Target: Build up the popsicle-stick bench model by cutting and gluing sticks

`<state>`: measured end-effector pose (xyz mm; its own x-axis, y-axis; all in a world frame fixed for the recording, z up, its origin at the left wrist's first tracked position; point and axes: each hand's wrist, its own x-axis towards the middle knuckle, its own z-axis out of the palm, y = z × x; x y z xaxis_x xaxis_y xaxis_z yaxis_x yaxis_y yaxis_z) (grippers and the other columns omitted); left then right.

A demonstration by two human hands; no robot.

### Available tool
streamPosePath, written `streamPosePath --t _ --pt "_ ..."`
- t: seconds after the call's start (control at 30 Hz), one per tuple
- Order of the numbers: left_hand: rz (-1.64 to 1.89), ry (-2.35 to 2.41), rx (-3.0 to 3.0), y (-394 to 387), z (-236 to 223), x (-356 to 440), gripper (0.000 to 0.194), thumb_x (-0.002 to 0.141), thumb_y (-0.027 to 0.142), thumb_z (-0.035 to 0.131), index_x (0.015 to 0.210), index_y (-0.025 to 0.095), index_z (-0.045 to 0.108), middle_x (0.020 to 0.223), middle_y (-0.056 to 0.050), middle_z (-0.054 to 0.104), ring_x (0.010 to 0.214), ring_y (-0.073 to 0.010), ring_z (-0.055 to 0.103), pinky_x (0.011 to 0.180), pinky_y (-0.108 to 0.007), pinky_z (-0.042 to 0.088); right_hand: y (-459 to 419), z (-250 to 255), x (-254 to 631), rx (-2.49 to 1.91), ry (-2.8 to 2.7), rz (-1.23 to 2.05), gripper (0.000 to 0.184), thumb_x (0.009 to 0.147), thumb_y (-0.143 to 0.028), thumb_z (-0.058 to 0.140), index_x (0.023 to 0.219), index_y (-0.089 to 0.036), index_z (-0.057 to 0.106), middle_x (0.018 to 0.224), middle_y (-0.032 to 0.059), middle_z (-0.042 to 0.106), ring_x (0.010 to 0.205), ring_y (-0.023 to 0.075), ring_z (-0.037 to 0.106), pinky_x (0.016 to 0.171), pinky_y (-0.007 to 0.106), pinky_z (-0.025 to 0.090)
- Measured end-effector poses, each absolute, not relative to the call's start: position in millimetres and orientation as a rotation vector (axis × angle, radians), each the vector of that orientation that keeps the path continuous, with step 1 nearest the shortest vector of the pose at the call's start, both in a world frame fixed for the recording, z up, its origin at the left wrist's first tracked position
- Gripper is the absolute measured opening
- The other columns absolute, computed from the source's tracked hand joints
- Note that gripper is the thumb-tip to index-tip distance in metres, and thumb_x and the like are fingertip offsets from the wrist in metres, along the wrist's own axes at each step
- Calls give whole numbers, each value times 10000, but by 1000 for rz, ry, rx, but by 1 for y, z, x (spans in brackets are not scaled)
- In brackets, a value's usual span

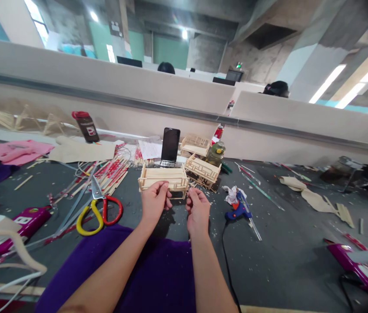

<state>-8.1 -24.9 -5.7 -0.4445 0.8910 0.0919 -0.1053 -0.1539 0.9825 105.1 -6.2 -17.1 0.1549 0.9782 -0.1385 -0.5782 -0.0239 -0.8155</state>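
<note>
Head view | mid-frame: pale box-shaped wooden-stick model [162, 174] | left hand [155, 201] overlapping its front, right hand [198, 209] beside: both pinched closed, contents unclear | could snap or skew if pressed or knocked

A: What's the wooden model [157, 172] like?
B: Pale thin sticks, shaped like a small bed: a flat top of sticks laid lengthwise, short posts at the ends.
A: Where?
B: Mid-frame, upright, long side facing us. The left hand [155, 199] hides part of its front; whether it's gripped, I can't tell.
</note>
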Motion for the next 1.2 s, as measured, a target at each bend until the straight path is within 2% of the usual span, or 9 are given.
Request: streamPosePath --t 0.6,1.2 --pt "1751 1271 853 -21 -13 -7 395 732 470 702 919 128 644 570 33 614 335 -92 534 311 -183 392 -8 -19 104 -944 -663 1343 299 622 -393 767 749 -174 606 615 -59 548 452 43 389 386 156 266" --pt "1735 1292 890 -20 -15 -8 407 747 471 685 958 126 641 574 34 603 341 -93 535 312 -182 396 -7 -21 103 -926 -657 1362 280 624 -366 774 751 -167 622 619 -58 560 453 41 396 383 155 274"
